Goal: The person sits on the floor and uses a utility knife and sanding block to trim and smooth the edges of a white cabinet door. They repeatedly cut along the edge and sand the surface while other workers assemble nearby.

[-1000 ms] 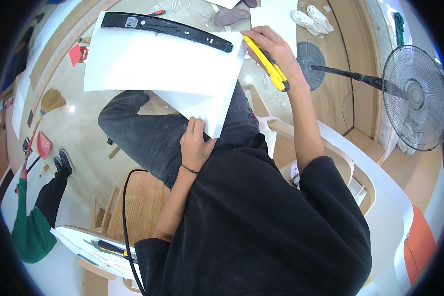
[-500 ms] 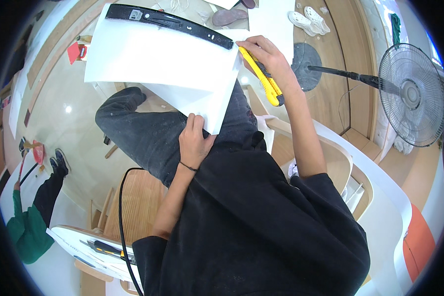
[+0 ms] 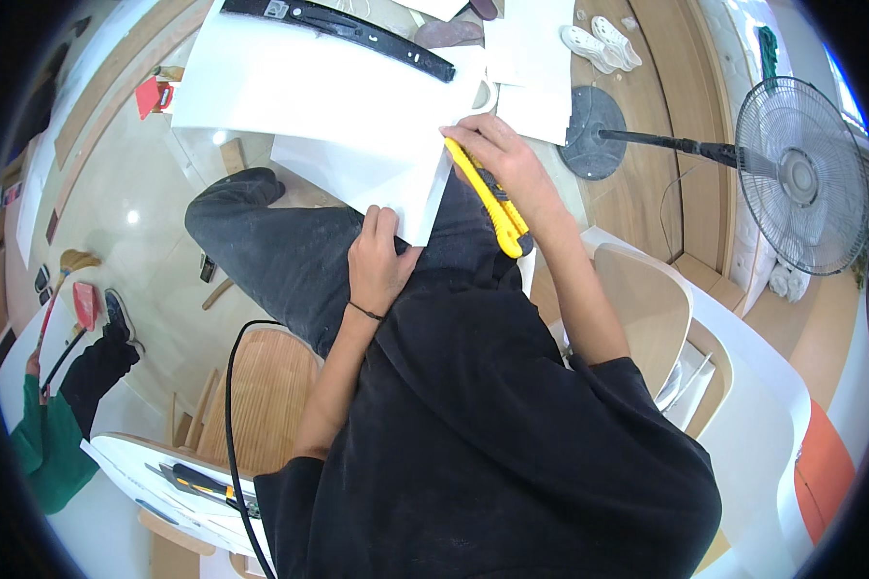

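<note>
A large white sheet [image 3: 290, 92], stiff and bent, lies across my lap. My left hand [image 3: 379, 262] pinches its near corner, by the waist of my black shirt. In my right hand [image 3: 500, 159] is a yellow utility knife [image 3: 492, 201], its tip end at the sheet's right edge and its handle slanting back toward me. The blade itself is hidden by my fingers. Just beyond that hand a narrow white strip [image 3: 490, 95] curls off the edge. A long black bar [image 3: 348, 39] rests along the far part of the sheet.
To the right stands a pedestal fan [image 3: 801, 179] with a round dark base [image 3: 594, 135]; white clogs [image 3: 599, 43] lie beyond it. At left, a wooden stool [image 3: 272, 391] and a white round tabletop [image 3: 154, 482] bear tools. A person in green [image 3: 58, 454] holds a broom and red dustpan [image 3: 85, 307].
My right hand and the knife have moved toward me along the sheet's right edge, and a curled strip now shows behind them. My left hand keeps its hold. The dustpan has shifted.
</note>
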`<move>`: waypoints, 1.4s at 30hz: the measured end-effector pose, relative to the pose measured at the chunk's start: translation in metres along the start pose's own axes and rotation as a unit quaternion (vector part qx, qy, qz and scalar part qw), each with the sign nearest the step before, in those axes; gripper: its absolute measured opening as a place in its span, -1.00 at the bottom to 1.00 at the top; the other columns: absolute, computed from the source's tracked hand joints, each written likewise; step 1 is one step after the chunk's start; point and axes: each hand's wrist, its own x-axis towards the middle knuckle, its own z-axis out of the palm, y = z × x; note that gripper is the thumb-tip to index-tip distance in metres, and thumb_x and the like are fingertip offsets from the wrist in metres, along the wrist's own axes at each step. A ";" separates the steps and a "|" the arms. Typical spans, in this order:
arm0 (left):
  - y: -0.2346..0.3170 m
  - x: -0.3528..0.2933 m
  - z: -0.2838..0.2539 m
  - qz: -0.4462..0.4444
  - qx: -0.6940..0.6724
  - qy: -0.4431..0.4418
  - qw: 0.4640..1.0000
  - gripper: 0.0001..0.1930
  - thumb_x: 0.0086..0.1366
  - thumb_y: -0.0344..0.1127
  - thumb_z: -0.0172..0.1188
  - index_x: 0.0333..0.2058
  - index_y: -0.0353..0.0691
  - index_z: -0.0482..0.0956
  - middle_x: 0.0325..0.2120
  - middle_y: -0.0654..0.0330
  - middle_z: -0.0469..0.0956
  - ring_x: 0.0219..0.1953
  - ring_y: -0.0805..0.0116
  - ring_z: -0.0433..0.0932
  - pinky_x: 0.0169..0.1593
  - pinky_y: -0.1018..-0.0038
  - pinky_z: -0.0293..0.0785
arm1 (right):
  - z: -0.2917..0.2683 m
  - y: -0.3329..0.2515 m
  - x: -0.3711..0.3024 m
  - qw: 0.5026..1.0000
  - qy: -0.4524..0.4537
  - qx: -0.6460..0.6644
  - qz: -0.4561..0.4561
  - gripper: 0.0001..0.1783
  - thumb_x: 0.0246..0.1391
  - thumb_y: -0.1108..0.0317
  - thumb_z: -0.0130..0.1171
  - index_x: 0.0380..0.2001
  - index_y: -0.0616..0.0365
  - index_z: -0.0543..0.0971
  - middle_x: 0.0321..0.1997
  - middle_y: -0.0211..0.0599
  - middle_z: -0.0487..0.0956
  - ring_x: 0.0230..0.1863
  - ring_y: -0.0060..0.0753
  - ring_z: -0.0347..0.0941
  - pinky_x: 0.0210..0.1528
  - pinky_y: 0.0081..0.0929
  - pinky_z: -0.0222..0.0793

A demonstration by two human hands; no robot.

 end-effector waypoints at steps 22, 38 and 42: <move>-0.038 -0.023 0.000 -0.045 -0.226 0.037 0.972 -0.80 0.25 -0.52 0.37 -0.25 -0.31 0.48 -0.42 0.22 0.41 -0.44 0.45 0.38 -0.33 0.47 0.41 | 0.030 -0.099 -0.110 0.978 0.036 0.203 -0.018 -0.60 0.18 0.51 0.30 0.10 0.19 0.66 -0.09 -0.19 0.61 -0.08 -0.19 0.61 0.04 -0.33 0.52; 0.041 0.062 -0.016 0.155 0.009 0.128 0.979 -0.79 0.36 -0.31 0.29 -0.11 -0.27 0.67 -0.24 0.01 0.58 -0.23 -0.01 0.61 -0.10 0.22 0.58 | 0.006 0.056 0.013 0.845 0.283 0.402 0.210 -0.55 0.46 0.15 0.15 0.23 0.23 0.53 0.02 -0.18 0.63 0.02 -0.40 0.64 0.12 -0.39 0.58; 0.068 0.085 -0.001 0.063 0.023 0.119 0.991 -0.84 0.30 -0.28 0.32 -0.28 -0.25 0.63 -0.35 0.05 0.53 -0.29 -0.03 0.58 -0.20 0.14 0.54 | 0.027 0.078 0.044 0.826 0.285 0.445 0.196 -0.55 0.46 0.13 0.14 0.24 0.19 0.53 0.01 -0.24 0.62 0.00 -0.42 0.63 0.10 -0.40 0.58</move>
